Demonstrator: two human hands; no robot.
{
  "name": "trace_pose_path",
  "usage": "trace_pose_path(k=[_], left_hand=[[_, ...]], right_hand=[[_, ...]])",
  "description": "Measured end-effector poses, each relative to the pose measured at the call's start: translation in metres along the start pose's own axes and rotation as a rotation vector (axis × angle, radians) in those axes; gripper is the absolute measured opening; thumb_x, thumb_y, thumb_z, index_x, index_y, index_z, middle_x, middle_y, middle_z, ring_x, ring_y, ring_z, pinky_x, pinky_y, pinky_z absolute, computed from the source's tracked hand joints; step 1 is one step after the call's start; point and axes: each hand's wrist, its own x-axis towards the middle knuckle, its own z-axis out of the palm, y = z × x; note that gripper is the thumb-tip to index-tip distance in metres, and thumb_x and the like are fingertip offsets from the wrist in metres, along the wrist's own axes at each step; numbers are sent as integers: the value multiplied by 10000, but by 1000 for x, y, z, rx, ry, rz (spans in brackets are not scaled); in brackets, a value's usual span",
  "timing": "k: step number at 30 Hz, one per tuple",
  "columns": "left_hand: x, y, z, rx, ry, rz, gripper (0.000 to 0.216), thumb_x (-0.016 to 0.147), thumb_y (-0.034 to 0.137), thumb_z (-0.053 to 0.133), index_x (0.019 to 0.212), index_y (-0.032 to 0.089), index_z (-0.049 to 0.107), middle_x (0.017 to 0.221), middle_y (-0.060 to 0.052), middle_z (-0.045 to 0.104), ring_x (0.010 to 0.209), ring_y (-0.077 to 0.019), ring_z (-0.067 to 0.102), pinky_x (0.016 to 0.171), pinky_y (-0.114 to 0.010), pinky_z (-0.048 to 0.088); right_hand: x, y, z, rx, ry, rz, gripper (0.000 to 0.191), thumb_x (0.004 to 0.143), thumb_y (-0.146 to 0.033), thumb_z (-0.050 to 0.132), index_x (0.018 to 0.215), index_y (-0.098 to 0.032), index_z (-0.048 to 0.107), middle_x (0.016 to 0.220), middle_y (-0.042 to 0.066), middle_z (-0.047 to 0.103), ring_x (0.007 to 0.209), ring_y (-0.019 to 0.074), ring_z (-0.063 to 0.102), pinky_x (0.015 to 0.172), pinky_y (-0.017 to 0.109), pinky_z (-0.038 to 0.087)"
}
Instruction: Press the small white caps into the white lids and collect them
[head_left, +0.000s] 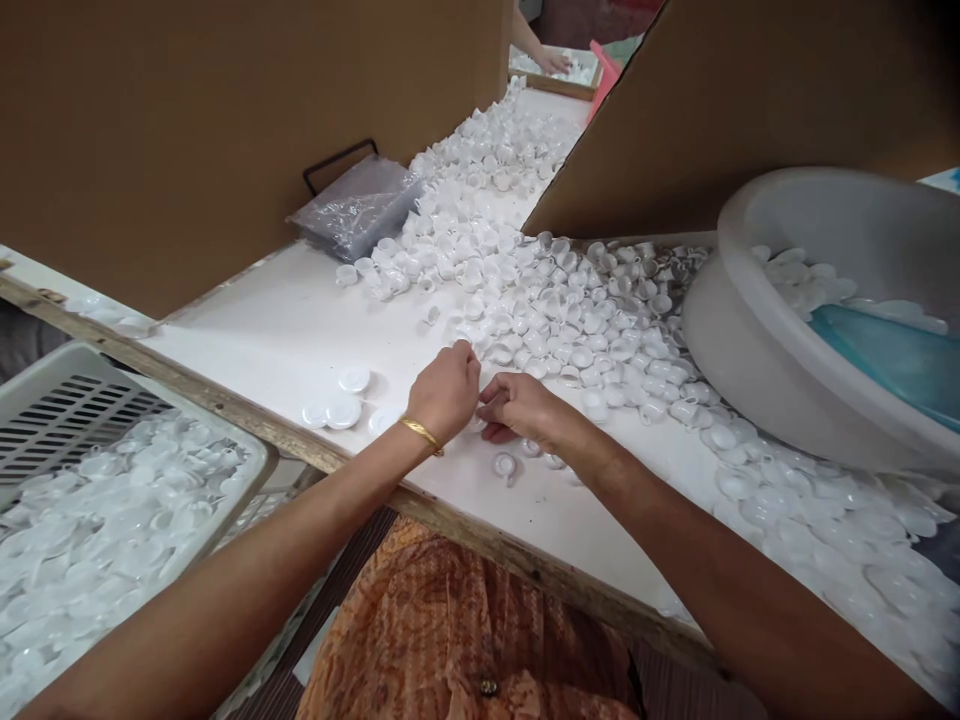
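Note:
My left hand (444, 392), with a gold bangle at the wrist, is curled closed over the white tabletop, and its fingers hide whatever is in them. Close beside it my right hand (523, 408) has thumb and fingers drawn together in a pinch. A bit of white shows by its fingertips, too covered to name. Just below the hands lies a small white toy cup (505, 465) with a handle, and more such pieces sit partly behind the right wrist. Small white saucers (343, 412) lie flat to the left of my left hand.
A large heap of white cups (525, 270) spreads beyond my hands. At right stands a grey basin (750, 330) with a teal scoop-like piece (892, 355). A slotted crate (259, 470) of white pieces is at left. Clear plastic bags (360, 205) lie near cardboard panels (225, 120). Another person's hand (553, 62) is at the back.

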Motion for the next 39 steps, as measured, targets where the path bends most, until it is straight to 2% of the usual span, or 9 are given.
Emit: trace_pose_path(k=[6, 15, 22, 25, 27, 29, 31, 34, 39], left_hand=[[6, -5, 18, 370, 76, 125, 190, 858, 237, 322, 940, 177, 482, 896, -79, 550, 755, -213, 549, 577, -311, 342], [4, -1, 19, 447, 182, 254, 114, 788, 138, 404, 838, 162, 505, 826, -96, 559, 803, -249, 512, 692, -381, 295], [4, 1, 15, 491, 174, 288, 151, 804, 190, 408, 894, 157, 525, 831, -99, 584, 818, -255, 533, 683, -366, 284], [0, 2, 4, 577, 74, 299, 231, 852, 203, 329, 944, 152, 535, 804, -108, 602, 737, -241, 548, 635, -334, 280], [-1, -4, -7, 638, 8, 209, 302, 887, 260, 260, 972, 171, 535, 764, -92, 605, 639, -214, 528, 579, -293, 259], [3, -14, -18, 664, -30, 103, 379, 902, 369, 207, 996, 199, 533, 730, -72, 591, 595, -189, 489, 546, -255, 232], [8, -25, -28, 648, -66, 16, 419, 897, 437, 200, 1009, 211, 535, 710, -54, 565, 580, -153, 440, 542, -224, 217], [12, -34, -38, 638, -57, -71, 402, 891, 451, 244, 1026, 217, 542, 693, -22, 522, 571, -105, 367, 571, -197, 210], [0, -30, -41, 633, 73, -63, 346, 881, 426, 298, 976, 231, 568, 695, 0, 538, 570, -107, 377, 564, -202, 197]], right_hand=[[-3, -2, 9, 66, -91, 43, 176, 785, -3, 511, 729, -159, 455, 548, -40, 570, 532, 103, 629, 579, 244, 551], [7, 6, 1, 58, -177, -7, 221, 735, 24, 509, 728, -188, 446, 527, -44, 570, 549, 131, 634, 559, 273, 560], [5, 2, 4, -59, -132, -94, 193, 728, -6, 518, 803, -174, 461, 554, -41, 565, 555, 134, 626, 540, 253, 534], [-23, -4, -32, -100, -39, -205, 250, 724, -79, 581, 936, -187, 507, 683, -30, 603, 639, 121, 630, 556, 210, 514], [-57, -4, -70, -162, 5, -285, 229, 739, -180, 612, 955, -203, 540, 807, -7, 633, 678, 116, 627, 552, 202, 501], [-99, 5, -107, -324, 9, -229, 121, 767, -289, 593, 833, -188, 591, 773, 6, 645, 662, 122, 620, 544, 207, 482], [-137, 24, -131, -522, 5, -85, 144, 780, -318, 566, 756, -184, 616, 691, 9, 641, 617, 132, 605, 530, 221, 451], [-172, 64, -138, -746, 25, 6, 120, 749, -294, 599, 835, -220, 638, 790, 6, 651, 709, 147, 595, 620, 248, 423], [-183, 107, -120, -1003, 182, 44, 292, 746, -173, 540, 1029, -246, 548, 957, 17, 586, 774, 144, 565, 684, 261, 372]])
